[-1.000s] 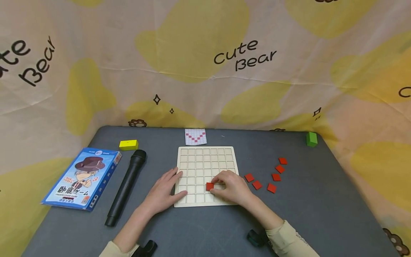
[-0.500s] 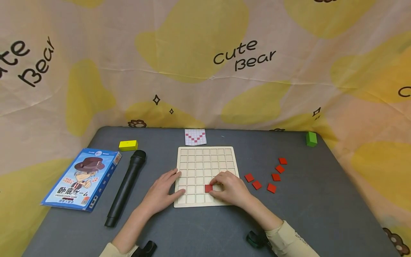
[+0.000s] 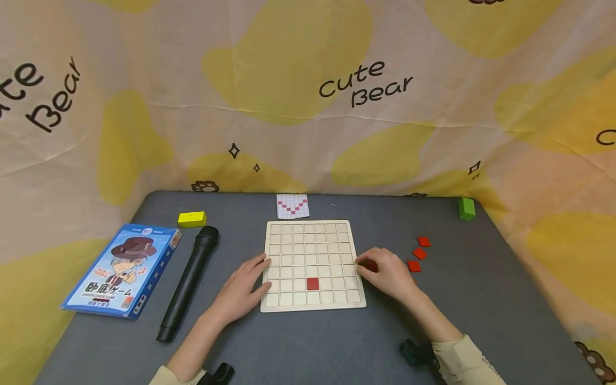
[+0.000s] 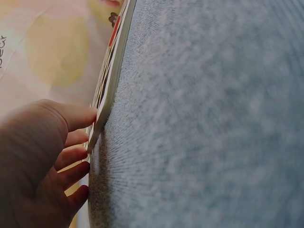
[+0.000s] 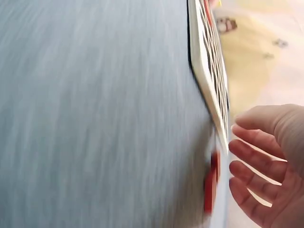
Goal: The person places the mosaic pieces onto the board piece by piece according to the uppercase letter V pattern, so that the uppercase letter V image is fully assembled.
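Zero objects seen held by right hand (image 3: 387, 274), fingers loosely bent; pale gridded board (image 3: 311, 260) touched at left edge by relaxed left hand (image 3: 239, 289). Square red tile (image 3: 313, 284), flat in its cell, could be unseated if board is bumped. Loose red tiles (image 3: 420, 254) scattered right, on grainy grey tabletop (image 3: 332, 350).

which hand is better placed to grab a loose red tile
Probably the right hand: it is beside the loose red tiles, while the left hand touches the left edge of the grid board.
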